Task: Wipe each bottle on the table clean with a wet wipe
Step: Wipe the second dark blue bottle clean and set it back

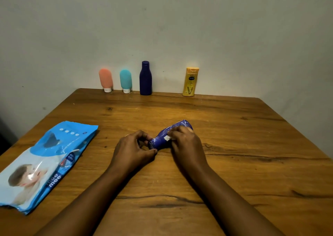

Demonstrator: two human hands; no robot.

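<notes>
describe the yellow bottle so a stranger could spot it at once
Follow the wooden table to its far edge by the wall, where four bottles stand in a row. The yellow bottle is rightmost, apart from the dark blue bottle. Only it is yellow with a printed label.

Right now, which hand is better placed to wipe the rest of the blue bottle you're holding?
Right. The right hand presses the wet wipe on the held blue bottle; the left hand pinches its cap end, steadying it.

Brown wooden bench (pixel 234 145) with dark grain streaks and knots, far edge against a pale grey wall (pixel 180 19), a few small dark specks on the wall
</notes>
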